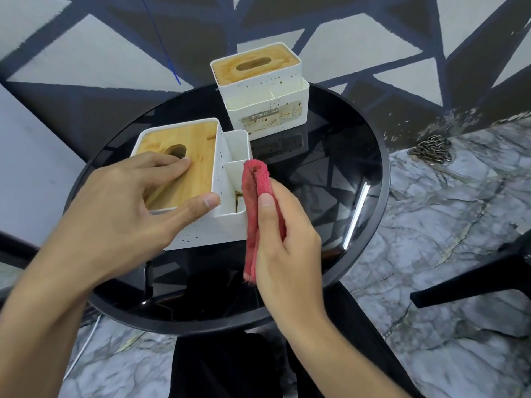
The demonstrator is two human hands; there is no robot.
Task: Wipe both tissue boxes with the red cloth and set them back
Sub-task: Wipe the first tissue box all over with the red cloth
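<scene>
Centrally, item one: round black glass table (359, 156), its top reflecting the triangle-patterned wall behind it.

Item two: near tissue box (221, 225), white with dark speckles, standing on the left part of the table. It has a bamboo lid (198, 147) with an oval slot. Two open side compartments run along its right side, and the nearer one shows a brown stain at the bottom.

Item three: far tissue box (258, 90), same make, at the far edge of the table, apart from the first. Its wooden top looks discoloured. Its compartments face near, and a worn label on the front reads "TISSUE HOLDER".

Item four: left hand (120, 214), fingers straight and spread, pressing flat on the bamboo lid beside the slot, with the thumb against the box's near white rim.

Item five: right hand (287, 245), thumb and curled fingers clamping the red cloth (253, 202). The cloth is folded into a long strip, and its upper end lies against the right wall of the near box's compartments.

Item six: metal chain (431, 150), heaped on the marble floor (445, 225) at far right.

Item seven: dark chair leg (474, 280), right; white cable (83, 349), near left.
</scene>
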